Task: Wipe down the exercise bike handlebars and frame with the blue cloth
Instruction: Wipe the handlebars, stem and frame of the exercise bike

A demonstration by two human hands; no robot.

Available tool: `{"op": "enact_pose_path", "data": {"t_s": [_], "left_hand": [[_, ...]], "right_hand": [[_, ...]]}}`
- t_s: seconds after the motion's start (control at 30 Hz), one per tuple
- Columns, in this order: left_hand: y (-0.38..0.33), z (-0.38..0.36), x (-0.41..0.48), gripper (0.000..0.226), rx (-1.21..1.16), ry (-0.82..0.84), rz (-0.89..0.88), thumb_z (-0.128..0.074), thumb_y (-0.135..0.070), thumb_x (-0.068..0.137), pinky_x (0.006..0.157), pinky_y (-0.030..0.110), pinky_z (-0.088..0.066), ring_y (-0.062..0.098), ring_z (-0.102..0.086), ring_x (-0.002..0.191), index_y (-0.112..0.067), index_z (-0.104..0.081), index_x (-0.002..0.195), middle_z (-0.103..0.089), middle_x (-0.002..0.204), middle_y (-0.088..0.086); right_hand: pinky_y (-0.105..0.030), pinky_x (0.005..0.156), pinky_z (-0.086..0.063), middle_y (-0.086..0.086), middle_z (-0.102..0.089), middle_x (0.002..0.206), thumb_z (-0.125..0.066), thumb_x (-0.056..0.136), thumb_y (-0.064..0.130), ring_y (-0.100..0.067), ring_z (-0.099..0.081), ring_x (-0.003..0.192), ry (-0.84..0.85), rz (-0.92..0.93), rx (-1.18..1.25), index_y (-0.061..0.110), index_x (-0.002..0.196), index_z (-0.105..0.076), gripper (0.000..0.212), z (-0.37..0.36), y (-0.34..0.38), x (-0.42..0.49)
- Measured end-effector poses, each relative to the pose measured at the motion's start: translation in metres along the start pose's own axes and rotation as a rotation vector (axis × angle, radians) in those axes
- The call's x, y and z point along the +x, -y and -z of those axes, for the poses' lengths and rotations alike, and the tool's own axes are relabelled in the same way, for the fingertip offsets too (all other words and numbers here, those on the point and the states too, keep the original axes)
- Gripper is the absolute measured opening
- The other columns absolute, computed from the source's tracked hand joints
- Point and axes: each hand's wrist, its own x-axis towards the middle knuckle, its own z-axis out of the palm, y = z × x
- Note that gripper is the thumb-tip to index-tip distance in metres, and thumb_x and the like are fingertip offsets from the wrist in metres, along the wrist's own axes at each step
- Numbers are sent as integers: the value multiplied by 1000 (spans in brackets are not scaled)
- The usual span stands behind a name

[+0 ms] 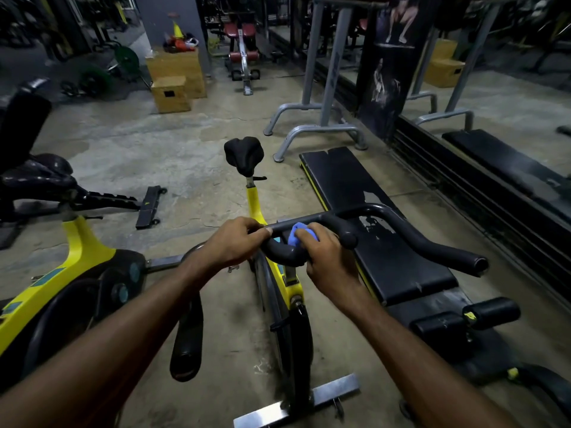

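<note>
Left hand: the left hand point(238, 239) was closed around the black curved tubular handlebar point(401, 230), apparently to steady it.
Right hand: the right hand point(321, 257) was clamped on the bunched blue cloth point(296, 237), pressing it against the central loop of the bar.
Cloth location: between the two hands, touching the bar.
Frame: the yellow painted bike frame point(287, 278) lay directly below, not yet contacted by the cloth.
Saddle: the black padded saddle point(244, 154) stood beyond.
</note>
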Motion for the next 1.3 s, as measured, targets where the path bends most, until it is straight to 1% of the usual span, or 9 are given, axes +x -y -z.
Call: {"op": "enact_pose_path", "data": {"t_s": [0.2, 0.33, 0.43, 0.57, 0.8, 0.9, 1.0, 1.13, 1.3], "left_hand": [[-4, -3, -2, 37, 7, -12, 21, -47, -52, 83, 69, 35, -53, 21, -68, 76, -26, -72, 91, -73, 83, 5], [-10, -2, -2, 39, 4, -8, 51, -48, -48, 82, 59, 35, -54, 27, -69, 73, -20, -74, 92, -71, 78, 7], [-13, -2, -2, 27, 46, -2, 43, -52, -41, 89, 53, 27, -41, 23, -63, 68, -21, -70, 85, -64, 69, 2], [-13, -2, -4, 20, 48, 0, 55, -52, -36, 93, 56, 27, -47, 21, -67, 72, -25, -68, 89, -71, 80, 5], [-13, -4, -1, 26, 69, 19, 55, -50, -33, 96, 60, 29, -44, 21, -61, 71, -17, -70, 91, -70, 83, 10], [-16, -2, -1, 32, 86, 39, 85, -48, -40, 90, 64, 32, -48, 25, -62, 74, -15, -69, 87, -70, 84, 12], [-23, 3, -2, 50, 102, 58, 95, -40, -45, 76, 80, 40, -54, 33, -66, 88, -9, -71, 91, -71, 93, 16], [-22, 1, -3, 40, 120, 96, 111, -44, -35, 96, 88, 41, -51, 34, -65, 98, -6, -72, 99, -71, 102, 19], [-21, -1, -6, 40, 105, 92, 111, -41, -30, 100, 94, 41, -49, 33, -64, 105, -5, -71, 108, -70, 111, 19]], "right_hand": [[-41, 73, -54, 10, -64, 95, -36, 101, 35, -16, -63, 83, -79, -529, 512, 38, 115, -51, 20, -5, 5, -24], [-11, 77, -48, 25, -59, 102, -43, 103, 21, 12, -59, 92, -186, -521, 786, 34, 123, -58, 28, -20, 6, -10], [-37, 81, -58, 11, -70, 101, -45, 96, 33, -11, -68, 95, -114, -587, 810, 35, 110, -66, 26, -33, -13, -4], [-33, 66, -47, 0, -66, 83, -50, 92, 18, -23, -63, 82, 5, -620, 631, 20, 81, -63, 18, -30, -40, -21], [-26, 63, -53, 3, -68, 84, -45, 103, 11, -10, -65, 71, -158, -709, 1193, 12, 108, -65, 20, -28, -4, -6], [-20, 64, -50, 1, -67, 88, -51, 99, 9, -11, -63, 77, -109, -648, 1045, 17, 97, -68, 18, -23, -18, -28], [-14, 73, -48, 10, -65, 97, -58, 94, 8, -6, -62, 87, -282, -639, 872, 23, 102, -67, 20, -23, -13, -41], [-18, 88, -48, 1, -55, 118, -63, 86, 0, -8, -56, 104, -380, -282, 556, 11, 123, -63, 38, -45, 4, -44], [-39, 58, -51, -3, -58, 114, -55, 82, 2, -27, -55, 89, -354, 183, 53, 13, 105, -68, 28, -44, -14, -63]]}}
